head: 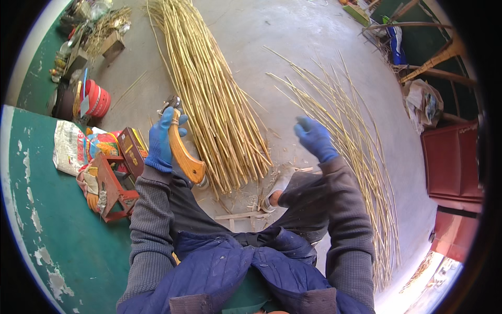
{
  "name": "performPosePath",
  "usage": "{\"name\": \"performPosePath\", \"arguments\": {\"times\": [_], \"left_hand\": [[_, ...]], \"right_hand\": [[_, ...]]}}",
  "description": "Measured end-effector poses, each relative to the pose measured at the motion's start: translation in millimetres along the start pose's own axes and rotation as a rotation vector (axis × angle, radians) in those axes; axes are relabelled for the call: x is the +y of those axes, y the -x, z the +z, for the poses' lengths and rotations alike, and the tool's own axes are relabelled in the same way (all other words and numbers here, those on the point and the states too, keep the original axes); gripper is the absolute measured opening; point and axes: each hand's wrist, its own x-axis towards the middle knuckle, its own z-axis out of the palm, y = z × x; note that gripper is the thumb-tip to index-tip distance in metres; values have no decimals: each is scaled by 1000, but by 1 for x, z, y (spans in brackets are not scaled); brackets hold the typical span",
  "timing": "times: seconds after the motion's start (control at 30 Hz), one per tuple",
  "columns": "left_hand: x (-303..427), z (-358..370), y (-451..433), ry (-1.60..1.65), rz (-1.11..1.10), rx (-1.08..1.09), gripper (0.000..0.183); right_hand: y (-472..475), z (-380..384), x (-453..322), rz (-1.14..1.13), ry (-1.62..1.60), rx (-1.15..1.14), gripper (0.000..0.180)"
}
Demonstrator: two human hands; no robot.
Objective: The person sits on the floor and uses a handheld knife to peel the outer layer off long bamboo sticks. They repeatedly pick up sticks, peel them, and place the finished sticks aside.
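My left hand (160,135), in a blue work glove, grips a hand tool by its curved wooden handle (184,157). A small metal head (171,103) shows above the fingers, but its working edge cannot be made out. Close by on the right lies a thick bundle of dry, straw-coloured stalks (213,106), cut ends towards me. My right hand (315,137), also gloved in blue, is raised between this bundle and a looser spread of thin stalks (353,145). Its fingers are partly curled, and nothing can be seen in them; the palm is hidden.
Stalk scraps (235,204) litter the concrete floor near my shoe (279,188) and a low wooden frame (243,216). On the left are a red stool (113,192), a printed sack (70,147) and a red bucket (97,98). A dark red chest (451,161) stands at right.
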Motion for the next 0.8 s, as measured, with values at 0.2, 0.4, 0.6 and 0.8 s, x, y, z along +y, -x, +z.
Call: {"name": "performPosePath", "arguments": {"times": [0.2, 0.4, 0.6, 0.8], "left_hand": [[15, -4, 12, 214, -127, -124, 59], [36, -9, 23, 252, -284, -199, 65], [46, -3, 23, 172, -364, -167, 61], [47, -11, 19, 174, -349, -272, 62]], "right_hand": [[-22, 170, -8, 234, 151, -441, 39], [-17, 288, 2, 179, 416, -414, 40], [-31, 318, 4, 156, 501, -503, 24], [-47, 260, -16, 344, -97, -562, 55]]}}
